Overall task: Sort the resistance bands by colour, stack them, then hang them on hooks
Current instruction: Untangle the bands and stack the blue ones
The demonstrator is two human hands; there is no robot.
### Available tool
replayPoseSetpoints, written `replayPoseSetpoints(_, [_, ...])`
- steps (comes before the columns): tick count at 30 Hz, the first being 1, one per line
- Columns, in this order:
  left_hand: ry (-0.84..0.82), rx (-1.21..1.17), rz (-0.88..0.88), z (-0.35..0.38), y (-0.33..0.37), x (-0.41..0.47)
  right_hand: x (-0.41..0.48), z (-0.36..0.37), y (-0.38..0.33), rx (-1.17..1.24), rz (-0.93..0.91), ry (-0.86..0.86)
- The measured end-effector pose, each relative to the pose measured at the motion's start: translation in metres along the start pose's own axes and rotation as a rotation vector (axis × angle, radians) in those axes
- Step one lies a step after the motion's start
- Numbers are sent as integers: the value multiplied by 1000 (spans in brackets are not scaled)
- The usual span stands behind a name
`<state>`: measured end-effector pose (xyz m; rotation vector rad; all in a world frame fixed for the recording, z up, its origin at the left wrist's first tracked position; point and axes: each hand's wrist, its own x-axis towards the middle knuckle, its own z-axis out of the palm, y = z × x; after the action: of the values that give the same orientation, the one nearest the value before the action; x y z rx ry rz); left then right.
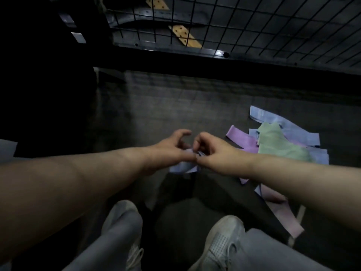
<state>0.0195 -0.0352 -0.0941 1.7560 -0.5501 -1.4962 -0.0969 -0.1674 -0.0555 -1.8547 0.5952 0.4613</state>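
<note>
The left hand (pixel 172 145) and the right hand (pixel 212 149) meet just to the left of the pile of bands (pixel 283 145) on the dark floor. Both hands have curled fingers and pinch one light blue band (pixel 182 167), which hangs below them. In the pile, a green band (pixel 277 145) lies over a purple band (pixel 242 137) and other blue bands. Beyond the pile stands a wire grid (pixel 254 26). Nearer than the pile, two grey shoes (pixel 220 245) are seen.
</note>
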Motion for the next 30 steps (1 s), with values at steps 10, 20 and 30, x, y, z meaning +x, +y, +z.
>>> replayPoseSetpoints(10, [52,-222,-21,-62,0,-19,52,-8,-33,-28,323,-195])
replayPoseSetpoints(20, [405,-497,-56,-77,-31,-18,82,-7,-20,-196,463,-135])
replayPoseSetpoints(30, [581,-523,-68,-89,-52,-13,76,-12,7,-29,481,3])
